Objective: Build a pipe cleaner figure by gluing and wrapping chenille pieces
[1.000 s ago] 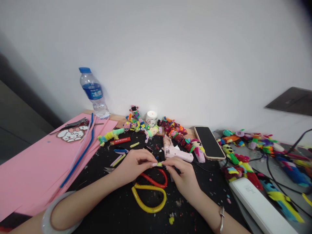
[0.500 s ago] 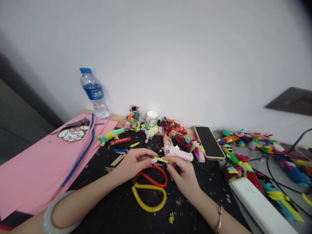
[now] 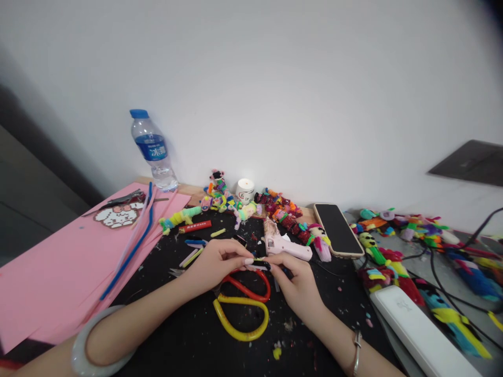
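Here, a small yellow-green and black piece (image 3: 260, 261) sits pinched between the fingertips of both hands, just above the red handle of the scissors (image 3: 241, 303) lying on the black mat (image 3: 188, 335). The left hand (image 3: 214, 264) curls in from the left of the scissors, thumb and forefinger closed on the piece's near end, its forearm angled across the mat with a pale bangle (image 3: 84, 340) near the elbow side. The right hand (image 3: 296, 283) meets it from the right of the scissors, fingers bent and closed on the other end, a thin bracelet (image 3: 357, 353) at the wrist. Just beyond the scissors lies a pink glue gun (image 3: 285, 245); farther beyond, against the wall, stands a small lit candle (image 3: 245, 189). Well to the left of the scissors, a water bottle (image 3: 152, 150) stands behind pink paper sheets (image 3: 58, 267). To the right of the scissors, a phone (image 3: 337, 229) lies face up.
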Motion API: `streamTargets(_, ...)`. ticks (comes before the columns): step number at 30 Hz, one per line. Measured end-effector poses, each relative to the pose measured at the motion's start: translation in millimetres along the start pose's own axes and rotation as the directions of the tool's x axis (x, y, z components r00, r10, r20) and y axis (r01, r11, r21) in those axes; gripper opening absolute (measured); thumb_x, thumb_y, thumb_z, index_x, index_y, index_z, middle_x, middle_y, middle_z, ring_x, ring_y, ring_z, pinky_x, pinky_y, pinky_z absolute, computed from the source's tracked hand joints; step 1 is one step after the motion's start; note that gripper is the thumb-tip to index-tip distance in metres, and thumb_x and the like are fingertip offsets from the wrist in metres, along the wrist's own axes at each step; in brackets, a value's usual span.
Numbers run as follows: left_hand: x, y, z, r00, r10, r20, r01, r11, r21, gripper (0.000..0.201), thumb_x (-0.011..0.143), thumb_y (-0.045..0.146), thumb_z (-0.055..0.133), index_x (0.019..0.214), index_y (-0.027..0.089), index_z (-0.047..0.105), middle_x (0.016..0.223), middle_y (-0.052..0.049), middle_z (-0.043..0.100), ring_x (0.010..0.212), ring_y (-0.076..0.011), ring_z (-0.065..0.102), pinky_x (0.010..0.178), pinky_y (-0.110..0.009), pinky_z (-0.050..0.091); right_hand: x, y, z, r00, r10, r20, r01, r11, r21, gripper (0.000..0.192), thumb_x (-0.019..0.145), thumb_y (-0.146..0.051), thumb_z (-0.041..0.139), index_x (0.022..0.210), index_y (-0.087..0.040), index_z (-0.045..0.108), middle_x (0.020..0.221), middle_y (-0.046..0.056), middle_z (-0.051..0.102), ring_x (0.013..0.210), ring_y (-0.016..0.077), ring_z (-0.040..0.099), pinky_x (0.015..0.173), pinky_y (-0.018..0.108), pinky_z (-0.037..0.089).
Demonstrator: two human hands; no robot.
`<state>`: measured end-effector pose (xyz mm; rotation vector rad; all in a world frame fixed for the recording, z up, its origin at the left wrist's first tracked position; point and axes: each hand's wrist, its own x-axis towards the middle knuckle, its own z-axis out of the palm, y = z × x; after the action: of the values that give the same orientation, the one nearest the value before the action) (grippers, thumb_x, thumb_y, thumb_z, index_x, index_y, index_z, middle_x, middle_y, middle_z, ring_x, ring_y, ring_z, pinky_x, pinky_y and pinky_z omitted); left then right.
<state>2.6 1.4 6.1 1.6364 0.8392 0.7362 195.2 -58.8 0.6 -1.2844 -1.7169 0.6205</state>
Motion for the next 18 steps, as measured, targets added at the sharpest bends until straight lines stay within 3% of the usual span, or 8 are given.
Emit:
streamTargets(6, -1.1, -1.0, 2.7, 0.995, -0.097, 0.021, 0.098, 0.991, -0.089, 0.019, 0.077, 0.029, 0.062, 0.087, 0.015, 0.068, 0.08, -0.004, 0.07, 0.07, -0.0148, 0.064, 0.065, -0.024, 0.052, 1.0, 0.0, 1.0, 0.999, 0.027, -0.024, -0.026, 1.0, 0.016, 0.016, 0.082, -0.015, 0.053, 0.083, -0.02, 0.068, 0.077, 0.002, 0.071, 0.068, 0.0156, 0.065, 0.062, 0.024, 0.051)
streamTargets(9, -1.4, -1.1, 3.8, 0.995, -0.093, 0.036, 0.097, 0.985, -0.14, 0.021, 0.076, 0.028, 0.063, 0.093, 0.015, 0.066, 0.087, -0.005, 0.071, 0.078, -0.0166, 0.065, 0.071, -0.027, 0.052, 0.9, 2.6, 0.7, 0.998, 0.05, -0.036, -0.049, 0.998, 0.047, 0.016, 0.083, -0.017, 0.052, 0.086, -0.02, 0.067, 0.076, 0.002, 0.07, 0.065, 0.0153, 0.064, 0.059, 0.024, 0.051)
streamTargets(14, -1.9, -1.5, 3.4, 0.995, -0.097, 0.016, 0.098, 0.989, -0.114, 0.018, 0.075, 0.025, 0.064, 0.089, 0.015, 0.064, 0.079, -0.002, 0.07, 0.071, -0.0145, 0.065, 0.066, -0.024, 0.051, -0.2, 3.1, -0.3, 0.999, 0.052, 0.009, -0.052, 0.996, 0.075, 0.019, 0.084, -0.018, 0.05, 0.095, -0.02, 0.065, 0.076, 0.002, 0.067, 0.068, 0.0152, 0.063, 0.061, 0.024, 0.05)
streamTargets(18, -1.5, -1.2, 2.5, 0.996, -0.088, 0.014, 0.089, 0.981, -0.175, 0.015, 0.076, 0.024, 0.064, 0.087, 0.015, 0.063, 0.078, -0.002, 0.07, 0.073, -0.0145, 0.066, 0.068, -0.024, 0.052, 0.2, 2.6, 1.6, 0.999, 0.032, 0.009, -0.033, 0.997, 0.073, 0.023, 0.078, -0.015, 0.055, 0.099, -0.019, 0.063, 0.071, 0.0, 0.062, 0.059, 0.0129, 0.056, 0.056, 0.024, 0.048)
